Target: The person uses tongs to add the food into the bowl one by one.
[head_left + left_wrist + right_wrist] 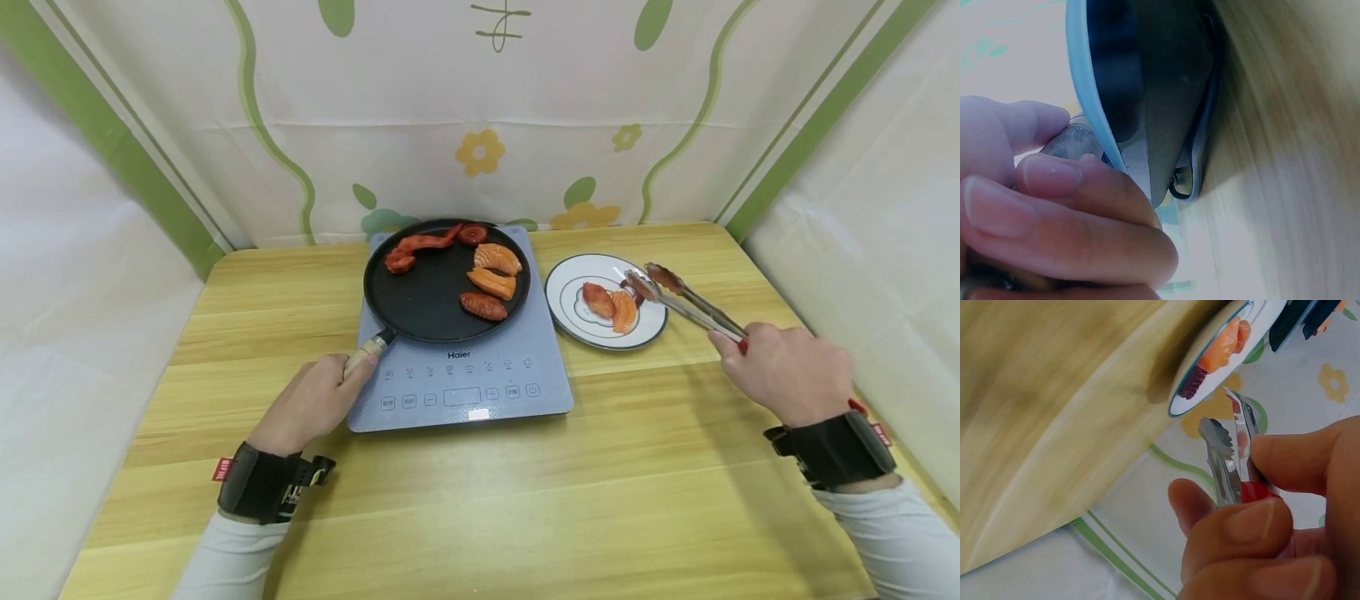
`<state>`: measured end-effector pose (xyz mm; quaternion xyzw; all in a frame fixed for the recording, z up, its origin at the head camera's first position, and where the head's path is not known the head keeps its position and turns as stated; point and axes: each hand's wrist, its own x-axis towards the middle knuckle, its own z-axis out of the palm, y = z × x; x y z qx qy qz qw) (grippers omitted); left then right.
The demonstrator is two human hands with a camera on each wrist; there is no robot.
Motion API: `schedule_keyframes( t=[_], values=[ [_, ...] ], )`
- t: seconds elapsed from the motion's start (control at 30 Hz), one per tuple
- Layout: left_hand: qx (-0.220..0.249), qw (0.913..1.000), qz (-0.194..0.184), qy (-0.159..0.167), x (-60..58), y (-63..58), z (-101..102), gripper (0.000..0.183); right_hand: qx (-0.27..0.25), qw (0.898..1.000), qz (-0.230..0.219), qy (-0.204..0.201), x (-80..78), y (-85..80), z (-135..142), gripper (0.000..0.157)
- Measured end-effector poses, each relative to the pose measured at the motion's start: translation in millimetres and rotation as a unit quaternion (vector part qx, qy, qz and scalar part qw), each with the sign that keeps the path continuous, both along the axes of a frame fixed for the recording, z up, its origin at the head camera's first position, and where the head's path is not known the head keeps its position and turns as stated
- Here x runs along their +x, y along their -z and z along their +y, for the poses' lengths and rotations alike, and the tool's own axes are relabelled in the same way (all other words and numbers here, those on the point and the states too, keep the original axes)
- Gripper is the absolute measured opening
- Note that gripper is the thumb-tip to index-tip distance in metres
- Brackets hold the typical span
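Observation:
My left hand (315, 398) grips the wooden handle (365, 353) of a black frying pan (427, 304), its fingers wrapped around it. In the pan lie a long reddish meat piece (422, 242), a round red piece (472, 234), two orange salmon pieces (497, 258) and a scored reddish-brown piece (483, 306). My right hand (791, 371) holds metal tongs (693, 310) with red on the grip. Their tips stand apart by the right side of a white plate (572, 323). On this plate are a reddish piece (597, 299), an orange salmon slice (624, 312) and a dark red piece (1192, 382).
The pan sits on a grey-blue induction cooker (551, 379) with a touch panel at the front. Beneath it is a light wooden table (480, 500). Patterned cloth (420, 100) rises behind the back edge, and white cloth walls (877, 208) stand at both sides.

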<state>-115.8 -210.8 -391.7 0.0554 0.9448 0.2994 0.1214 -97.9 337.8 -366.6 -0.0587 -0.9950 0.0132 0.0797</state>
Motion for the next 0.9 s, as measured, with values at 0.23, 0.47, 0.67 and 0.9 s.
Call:
schedule_keyframes(
  t=[0.23,0.47,0.67,0.9],
  values=[
    [0.0,1.0,0.001,0.001,0.0,0.4,-0.2,0.063,-0.005,0.999,-0.045,0.003,-2.6,6.1,1.9,0.065],
    [0.0,1.0,0.004,0.002,0.0,0.3,0.4,0.063,-0.006,0.997,-0.078,0.005,-6.8,9.0,-1.2,0.068],
    [0.0,1.0,0.004,0.001,-0.1,0.3,-0.1,0.063,-0.004,0.996,-0.086,0.005,-7.7,9.6,-4.1,0.068],
    [-0.002,1.0,0.009,0.004,-0.1,0.6,-0.3,0.063,0.002,0.996,-0.093,0.008,-5.6,4.1,-7.5,0.07]
  ],
)
